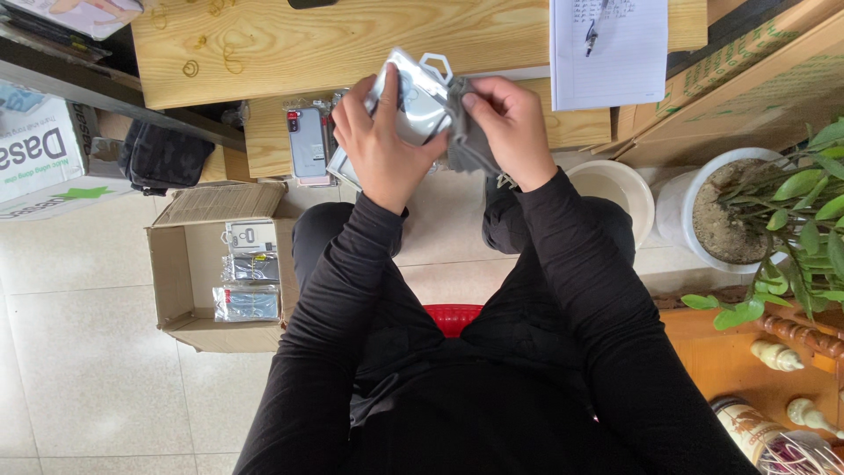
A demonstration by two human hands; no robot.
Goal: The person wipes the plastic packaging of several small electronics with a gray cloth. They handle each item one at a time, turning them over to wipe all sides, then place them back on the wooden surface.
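Observation:
I sit on a red stool, both arms in black sleeves. My left hand [380, 148] grips a clear plastic packet with a white hanging tab [420, 98], held over the low wooden shelf. My right hand [508, 126] pinches a dark grey case or cloth [466, 145] at the packet's right edge; whether it is going in or coming out, I cannot tell. On the shelf just left of my hands lies a phone in a clear packet [309, 141].
An open cardboard box [176, 273] on the floor at my left holds several packaged items. A wooden desk [290, 40] lies ahead with a notepad and pen [608, 48]. At my right stand a white bucket [626, 180], a potted plant [756, 211] and cardboard boxes.

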